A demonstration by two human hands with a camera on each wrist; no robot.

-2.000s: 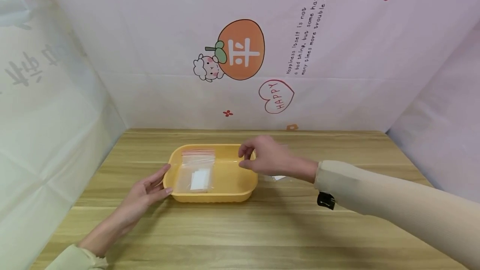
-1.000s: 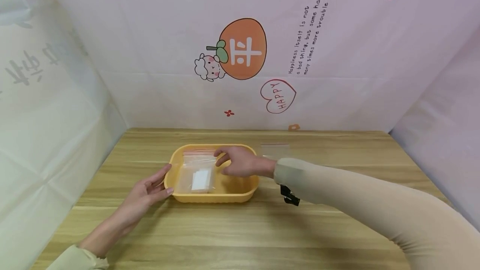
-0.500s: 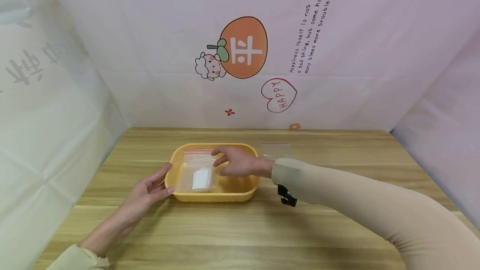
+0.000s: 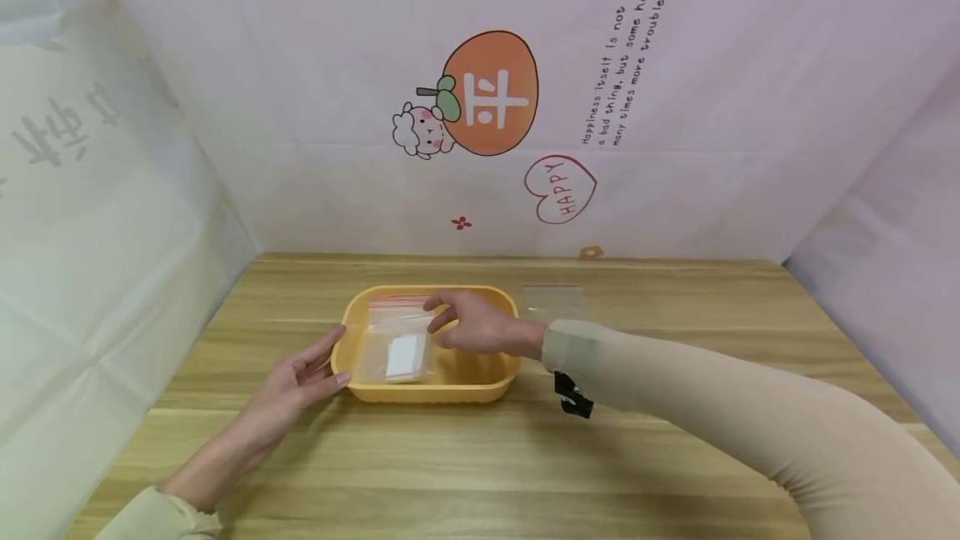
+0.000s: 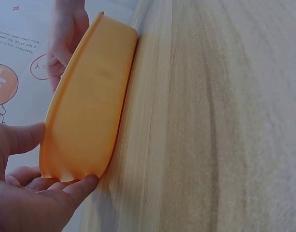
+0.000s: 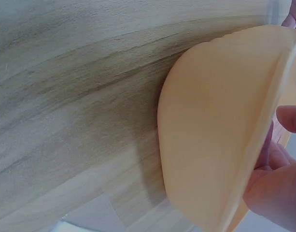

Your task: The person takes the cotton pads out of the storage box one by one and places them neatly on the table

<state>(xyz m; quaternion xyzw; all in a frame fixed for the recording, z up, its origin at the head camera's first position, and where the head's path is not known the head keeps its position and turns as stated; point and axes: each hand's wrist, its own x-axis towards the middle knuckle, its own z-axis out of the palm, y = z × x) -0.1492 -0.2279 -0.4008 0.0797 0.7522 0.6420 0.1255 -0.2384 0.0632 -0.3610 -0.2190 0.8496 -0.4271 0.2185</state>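
Note:
A yellow plastic basket (image 4: pixel 427 394) stands on the wooden table. In its left part lie stacked clear zip bags (image 4: pixel 375 357) with red zip lines and a white card (image 4: pixel 402 355) visible through the plastic. My left hand (image 4: pixel 288 386) grips the basket's left end; in the left wrist view its thumb meets the rim and the fingers curve against the outer wall. My right hand (image 4: pixel 480 323) reaches over the right side into the basket, fingers apart, tips at the bags' right edge. Whether they touch the bags cannot be told. Nothing shows between thumb and fingers.
Another clear zip bag (image 4: pixel 552 300) lies on the table (image 4: pixel 480 465) just right of the basket, partly hidden by the right forearm. A printed white cloth (image 4: pixel 315 107) hangs behind the table, with cloth along both sides too.
My right hand has moved left from the basket's right side to the bags, then stayed nearly still, and the bag beside the basket now shows more. The left hand keeps its hold.

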